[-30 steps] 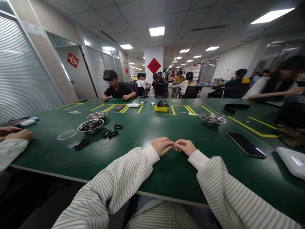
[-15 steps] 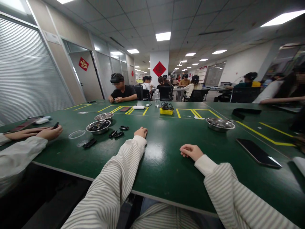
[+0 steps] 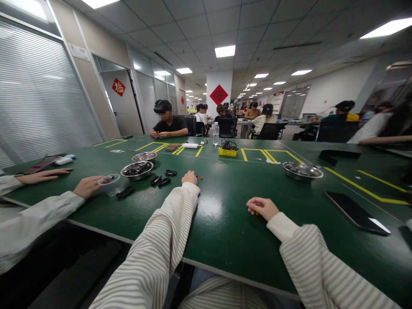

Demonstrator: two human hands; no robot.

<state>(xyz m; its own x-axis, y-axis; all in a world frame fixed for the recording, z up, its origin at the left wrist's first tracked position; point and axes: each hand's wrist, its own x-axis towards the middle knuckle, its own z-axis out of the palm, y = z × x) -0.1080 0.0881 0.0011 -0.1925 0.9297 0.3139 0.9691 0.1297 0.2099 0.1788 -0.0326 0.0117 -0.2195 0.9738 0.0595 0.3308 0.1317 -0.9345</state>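
Observation:
My left hand [image 3: 189, 177] rests on the green table [image 3: 222, 240], back upward, with its fingers bent down and slightly apart. A tiny orange piece [image 3: 201, 177] lies just right of it, not touching. Several black plastic parts [image 3: 161, 180] lie to the left of this hand. My right hand [image 3: 263, 207] lies on its side nearer to me, fingers curled together; what they may hold is hidden. Black parts fill a steel bowl [image 3: 137, 176] on the left. Behind it stands a second steel bowl [image 3: 144, 155], and another metal bowl [image 3: 302, 176] is at right.
At left, a co-worker's hand [image 3: 88, 186] is at a clear plastic cup [image 3: 110, 183]. A phone [image 3: 355, 212] lies at right. Farther back are a yellow box of cables [image 3: 228, 152], a water bottle [image 3: 216, 134] and yellow tape lines. A person [image 3: 169, 124] sits across.
The orange piece now shows beside my left hand. My right hand stays curled. The co-worker's nearer hand has moved right to the clear cup. The view has shifted slightly.

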